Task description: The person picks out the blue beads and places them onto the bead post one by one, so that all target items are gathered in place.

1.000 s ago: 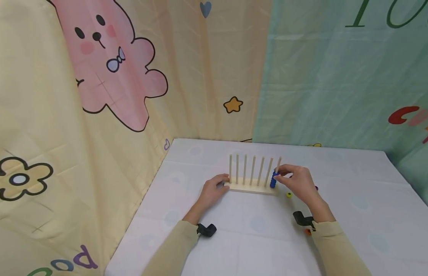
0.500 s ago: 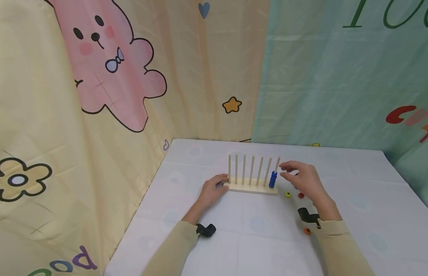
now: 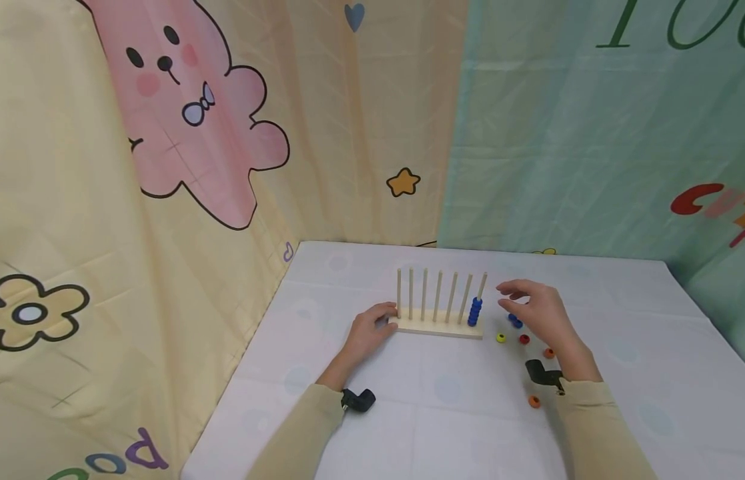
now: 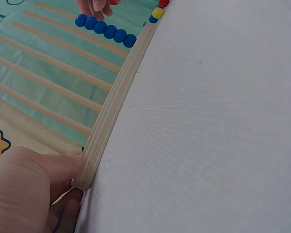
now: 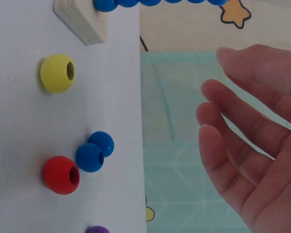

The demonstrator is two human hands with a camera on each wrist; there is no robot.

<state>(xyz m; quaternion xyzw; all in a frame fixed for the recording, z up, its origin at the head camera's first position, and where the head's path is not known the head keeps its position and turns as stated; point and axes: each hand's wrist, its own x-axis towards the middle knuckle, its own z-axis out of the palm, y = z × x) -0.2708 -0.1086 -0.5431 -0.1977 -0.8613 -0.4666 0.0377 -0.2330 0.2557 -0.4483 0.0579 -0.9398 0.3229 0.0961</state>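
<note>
A wooden peg rack point(image 3: 439, 329) with a row of upright pegs stands on the white table. Several blue beads point(image 3: 475, 312) are stacked on its rightmost peg. At the rack's left end my left hand point(image 3: 369, 335) holds the base, the thumb point(image 4: 63, 167) lying along it in the left wrist view. My right hand point(image 3: 541, 317) hovers right of the rack, apart from it, with loosely bent fingers and nothing in them. Below it, two loose blue beads point(image 5: 90, 157) lie beside a red bead point(image 5: 60, 174); a yellow bead point(image 5: 57, 73) sits nearer the rack.
Orange beads point(image 3: 534, 402) lie toward the right forearm, one partly behind the wrist. A purple bead point(image 5: 98, 229) shows at the bottom of the right wrist view. Printed cloth point(image 3: 372, 133) hangs behind and left of the white table point(image 3: 444, 413).
My right hand has let go at the blue stack and moved right, away from the peg. The loose blue and red beads have come into sight. My left hand stays at the rack.
</note>
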